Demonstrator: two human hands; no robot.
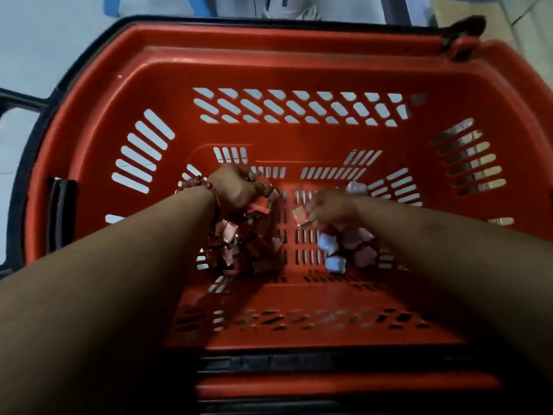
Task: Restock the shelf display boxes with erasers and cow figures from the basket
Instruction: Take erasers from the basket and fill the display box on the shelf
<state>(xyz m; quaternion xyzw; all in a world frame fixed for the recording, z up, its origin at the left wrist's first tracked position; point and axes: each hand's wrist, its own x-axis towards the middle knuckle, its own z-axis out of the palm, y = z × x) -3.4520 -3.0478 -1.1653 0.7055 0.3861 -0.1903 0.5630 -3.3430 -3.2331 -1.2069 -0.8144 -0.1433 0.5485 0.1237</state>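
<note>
1. Down on the slotted bottom of the red basket [299, 70], both forearms reach in from 6 o'clock.
2. Left hand [236, 187]: at 10 o'clock of the bottom's centre. Fingers clenched round a bunch of red packets [263, 205], which stick out past the knuckles. Beaded red bracelet [203, 187] on the wrist.
3. Red pile [239, 250]: more of the same packets, heaped at 8 o'clock, directly under the left wrist and partly hidden by the forearm.
4. Right hand [332, 208]: at 2 o'clock, motion-blurred. Fingers curl downward, and a lone packet [299, 216] lies at their tips. Cannot tell whether it is gripped or only touched.
5. Pastel pieces [332, 245]: pale blue and pink lumps clustered at 4 o'clock, just below the right hand. One more shows at 1 o'clock, just past the knuckles.
6. Too blurred to say which lot is erasers and which is cows.
7. Pale floor [45, 40] visible beyond the rim at 11 o'clock.
</note>
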